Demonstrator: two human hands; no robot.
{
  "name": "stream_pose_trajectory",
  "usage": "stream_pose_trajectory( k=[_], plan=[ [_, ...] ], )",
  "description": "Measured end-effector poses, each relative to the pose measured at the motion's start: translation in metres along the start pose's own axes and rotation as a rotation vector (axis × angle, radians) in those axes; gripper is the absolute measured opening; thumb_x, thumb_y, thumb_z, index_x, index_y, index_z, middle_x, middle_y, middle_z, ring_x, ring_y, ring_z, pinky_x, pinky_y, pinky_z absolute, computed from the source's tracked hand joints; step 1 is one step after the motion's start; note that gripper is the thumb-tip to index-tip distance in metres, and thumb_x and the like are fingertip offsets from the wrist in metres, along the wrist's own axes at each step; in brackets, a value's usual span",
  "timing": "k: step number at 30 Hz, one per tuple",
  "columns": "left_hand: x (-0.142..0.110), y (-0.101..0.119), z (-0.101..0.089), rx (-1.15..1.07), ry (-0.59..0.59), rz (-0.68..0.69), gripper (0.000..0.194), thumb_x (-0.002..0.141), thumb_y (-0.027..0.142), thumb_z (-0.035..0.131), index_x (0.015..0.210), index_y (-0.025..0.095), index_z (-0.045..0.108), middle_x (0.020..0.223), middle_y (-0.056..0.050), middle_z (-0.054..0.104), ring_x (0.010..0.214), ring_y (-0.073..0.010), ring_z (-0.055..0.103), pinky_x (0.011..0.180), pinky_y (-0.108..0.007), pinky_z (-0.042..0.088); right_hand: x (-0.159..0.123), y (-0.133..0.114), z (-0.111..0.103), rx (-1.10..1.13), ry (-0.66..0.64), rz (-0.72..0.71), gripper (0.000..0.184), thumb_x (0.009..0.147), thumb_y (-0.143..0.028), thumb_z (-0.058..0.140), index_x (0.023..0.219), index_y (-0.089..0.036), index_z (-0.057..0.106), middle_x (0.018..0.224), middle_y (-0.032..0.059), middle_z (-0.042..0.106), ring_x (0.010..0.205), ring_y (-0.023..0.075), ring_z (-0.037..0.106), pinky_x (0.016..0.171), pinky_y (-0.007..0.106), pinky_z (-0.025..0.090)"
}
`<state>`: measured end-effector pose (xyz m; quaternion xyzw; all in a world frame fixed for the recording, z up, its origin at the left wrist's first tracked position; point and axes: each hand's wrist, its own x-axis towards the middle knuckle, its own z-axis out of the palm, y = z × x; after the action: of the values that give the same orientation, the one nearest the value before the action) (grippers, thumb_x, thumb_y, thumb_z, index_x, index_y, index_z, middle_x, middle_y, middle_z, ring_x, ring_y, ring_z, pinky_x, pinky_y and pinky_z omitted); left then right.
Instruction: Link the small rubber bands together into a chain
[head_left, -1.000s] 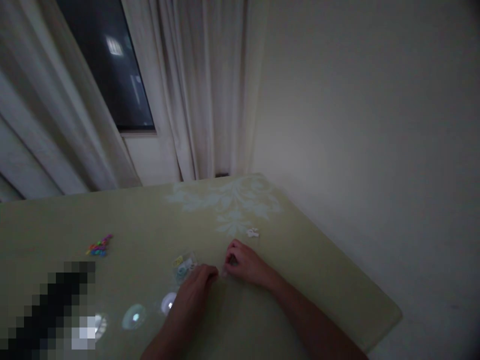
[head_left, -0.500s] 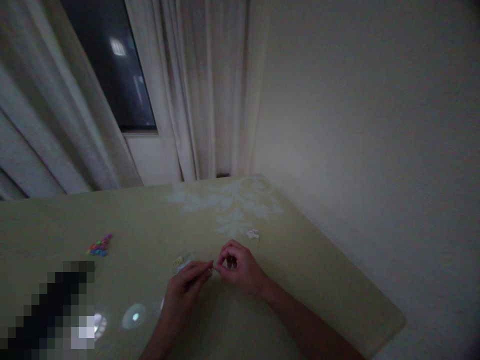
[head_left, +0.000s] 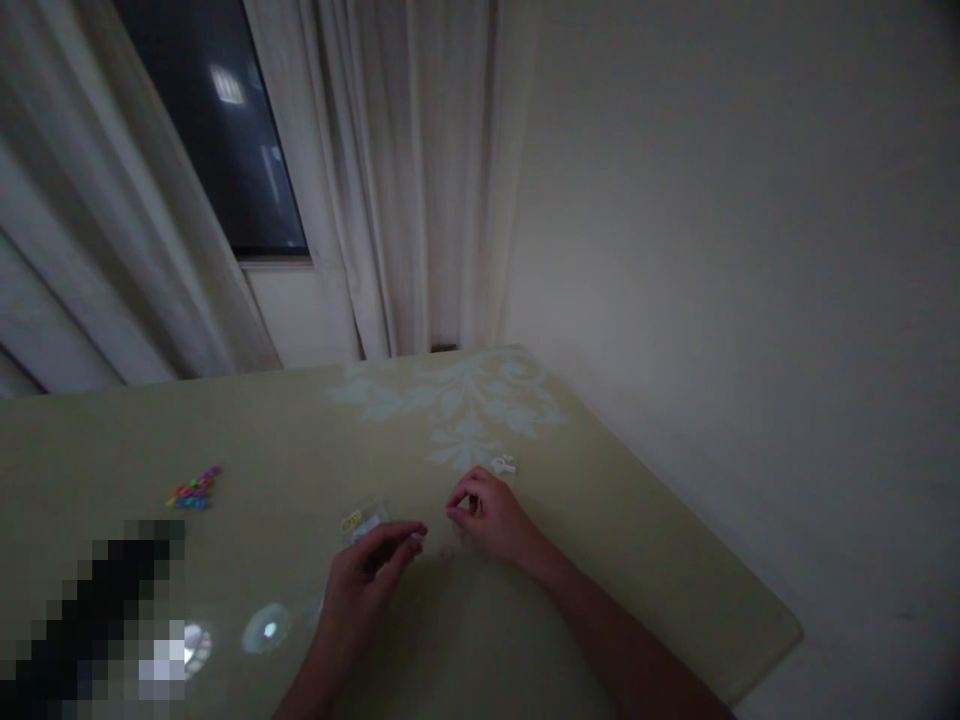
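1. My left hand (head_left: pixel 358 578) pinches a small pale piece (head_left: pixel 416 539), beside the clear box (head_left: pixel 367 521).
2. My right hand (head_left: pixel 495 515) has its fingertips together (anything between them, I can't tell), near white pieces (head_left: pixel 503 465).

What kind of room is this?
Probably a room in someone's home, maybe a dining room. There are long pale curtains, a dark window and a table with a leafy pattern on top.
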<state>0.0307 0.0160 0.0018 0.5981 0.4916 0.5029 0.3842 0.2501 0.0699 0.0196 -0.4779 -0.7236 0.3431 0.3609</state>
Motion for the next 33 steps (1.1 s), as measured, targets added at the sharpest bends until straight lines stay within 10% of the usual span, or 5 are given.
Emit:
stream_pose_trajectory(
  k=[14, 33],
  plan=[
    [0.003, 0.005, 0.000, 0.045, -0.025, 0.045, 0.015, 0.084, 0.038, 0.076, 0.089, 0.025, 0.084, 0.088, -0.006, 0.084, 0.080, -0.0231, 0.080, 0.073, -0.028, 0.065, -0.008, 0.010, 0.005, -0.539, -0.135, -0.025, 0.002, 0.085, -0.014, 0.067, 0.085, -0.016, 0.067, 0.099, 0.0064, 0.061, 0.091, 0.0188, 0.059, 0.079, 0.029, 0.046],
    [0.003, 0.009, 0.001, 0.028, -0.073, 0.130, 0.018, 0.088, 0.039, 0.074, 0.091, 0.024, 0.083, 0.087, -0.006, 0.080, 0.080, -0.0218, 0.075, 0.072, -0.029, 0.062, -0.017, -0.030, 0.014, 0.250, -0.073, -0.206, 0.005, 0.085, -0.015, 0.069, 0.085, -0.018, 0.065, 0.097, 0.0001, 0.055, 0.071, 0.0093, 0.049, 0.065, 0.021, 0.043]
  ],
)
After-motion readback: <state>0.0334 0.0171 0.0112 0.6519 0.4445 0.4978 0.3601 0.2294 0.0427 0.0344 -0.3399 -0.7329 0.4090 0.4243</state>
